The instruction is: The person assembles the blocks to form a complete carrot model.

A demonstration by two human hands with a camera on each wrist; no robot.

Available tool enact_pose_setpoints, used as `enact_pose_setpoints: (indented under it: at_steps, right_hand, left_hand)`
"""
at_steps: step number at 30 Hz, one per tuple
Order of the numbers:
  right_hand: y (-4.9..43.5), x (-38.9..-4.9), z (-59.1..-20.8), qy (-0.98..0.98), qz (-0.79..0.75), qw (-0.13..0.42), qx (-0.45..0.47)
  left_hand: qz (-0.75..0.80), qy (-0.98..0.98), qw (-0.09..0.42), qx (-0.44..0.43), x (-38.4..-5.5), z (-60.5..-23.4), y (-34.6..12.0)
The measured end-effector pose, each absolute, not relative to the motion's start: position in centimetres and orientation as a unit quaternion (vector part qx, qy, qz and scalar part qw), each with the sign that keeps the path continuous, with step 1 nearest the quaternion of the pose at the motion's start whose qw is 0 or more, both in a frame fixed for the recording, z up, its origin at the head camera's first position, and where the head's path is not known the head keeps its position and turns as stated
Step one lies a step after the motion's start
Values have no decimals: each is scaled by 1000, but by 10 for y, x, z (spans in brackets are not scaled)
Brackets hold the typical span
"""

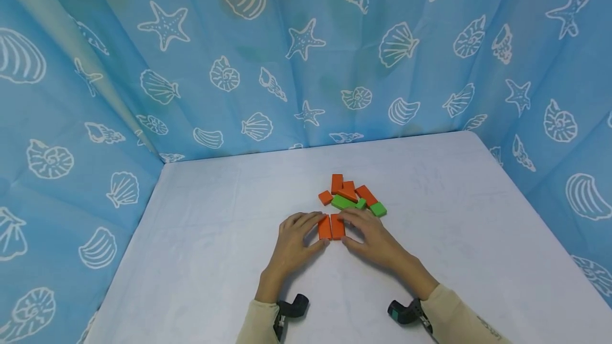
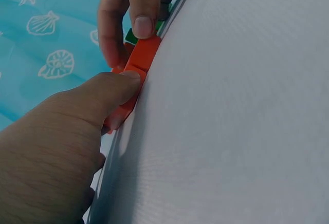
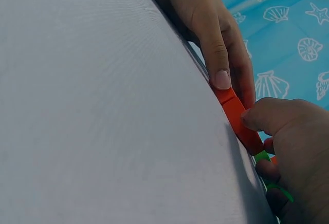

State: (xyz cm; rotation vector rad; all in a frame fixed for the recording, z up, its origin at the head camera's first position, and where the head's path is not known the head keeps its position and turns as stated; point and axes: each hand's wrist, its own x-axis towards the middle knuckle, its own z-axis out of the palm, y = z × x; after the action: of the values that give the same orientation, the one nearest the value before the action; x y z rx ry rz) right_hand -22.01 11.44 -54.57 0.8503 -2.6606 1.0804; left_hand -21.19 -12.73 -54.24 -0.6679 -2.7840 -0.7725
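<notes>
Two orange rectangular blocks lie side by side on the white table, long sides facing with a thin gap seen from above. My left hand (image 1: pixel 292 240) pinches the left orange block (image 1: pixel 325 230), thumb at its near end and fingertips at its far end. In the same way, my right hand (image 1: pixel 375 238) grips the right orange block (image 1: pixel 338 230) at its near and far ends. Seen from the left wrist, the thumb presses on an orange block's near face (image 2: pixel 134 88). The right wrist view shows both thumbs against the orange blocks (image 3: pixel 237 115).
Just beyond the hands sits a loose group of blocks: an upright-looking orange one (image 1: pixel 337 183), a small orange square (image 1: pixel 325 197), a slanted orange one (image 1: pixel 366 195), a long green one (image 1: pixel 343 202) and a green square (image 1: pixel 378 209). A blue shell-patterned curtain (image 1: pixel 287 68) surrounds the table (image 1: pixel 215 259).
</notes>
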Motion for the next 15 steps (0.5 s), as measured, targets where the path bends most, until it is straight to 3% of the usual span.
enact_pose_setpoints:
  at_steps: [15]
  right_hand:
    - [110,-220,-544,-888,349,78,291]
  left_hand:
    - [-256,-931,88,-246,-212,-542,-131]
